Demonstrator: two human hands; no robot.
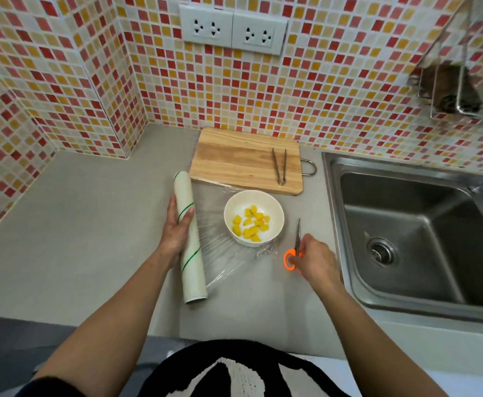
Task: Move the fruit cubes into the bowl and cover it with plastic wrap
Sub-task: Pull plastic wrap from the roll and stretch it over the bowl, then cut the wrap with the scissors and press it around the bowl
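A: Fingers of the right hand (314, 260) are curling round the orange-handled steel scissors (295, 250), lying on the grey counter (77, 239) just right of the white round bowl (254, 217); the blades are looking closed.

B: And the left hand (177, 227) is gripping the white cling-film roll with green stripes (190, 239), thumb over the top; the clear plastic sheet (234, 259) is stretching from it across the bowl, I think, though over or under is hard to tell.

A: The yellow fruit cubes (251, 224) are sitting inside the bowl already; so cutting is coming next.

B: I'd be keeping the roll pinned for tension; cutting close beside the roll, blades well away from the fingers.
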